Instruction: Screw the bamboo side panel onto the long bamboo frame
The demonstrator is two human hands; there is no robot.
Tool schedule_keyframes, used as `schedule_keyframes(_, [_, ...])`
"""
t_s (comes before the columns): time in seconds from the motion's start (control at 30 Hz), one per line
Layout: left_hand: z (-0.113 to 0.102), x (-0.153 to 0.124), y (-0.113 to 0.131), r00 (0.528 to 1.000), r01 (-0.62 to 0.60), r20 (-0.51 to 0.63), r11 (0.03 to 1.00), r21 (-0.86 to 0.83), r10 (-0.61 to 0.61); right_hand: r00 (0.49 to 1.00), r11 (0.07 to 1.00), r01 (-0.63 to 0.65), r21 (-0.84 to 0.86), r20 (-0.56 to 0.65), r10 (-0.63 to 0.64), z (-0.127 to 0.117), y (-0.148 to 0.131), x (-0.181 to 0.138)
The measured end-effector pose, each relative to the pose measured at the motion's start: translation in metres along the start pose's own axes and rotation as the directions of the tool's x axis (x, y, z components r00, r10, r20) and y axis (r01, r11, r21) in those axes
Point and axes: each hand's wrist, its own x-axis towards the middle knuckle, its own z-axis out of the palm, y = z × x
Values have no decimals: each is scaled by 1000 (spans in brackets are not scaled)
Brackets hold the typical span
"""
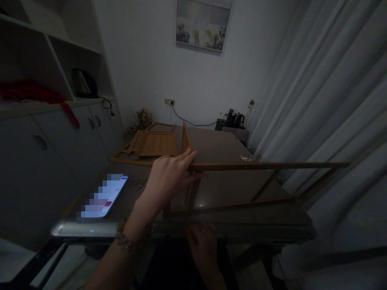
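- Hold of left hand [171,177]: wrapped shut on wooden frame [266,165] rail.
- Right hand [202,241] below grip, dim; closure unclear.
- Likely best: keep rail level.

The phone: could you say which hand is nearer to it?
Left. The left hand, on the wooden frame, is just right of the phone; the right hand lies farther right.

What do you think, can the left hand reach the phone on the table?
Probably yes. The left hand grips the top rail of the wooden frame, and the phone lies close beside it on the table, with only some small metal bits between. It would need to let go first.
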Motion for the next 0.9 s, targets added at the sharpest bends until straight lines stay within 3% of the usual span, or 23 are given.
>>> schedule_keyframes(0.9, [1,0,0,1000,-7,-5,1000,4,7,1000,1000,2,20,-11,-2,1,0,0])
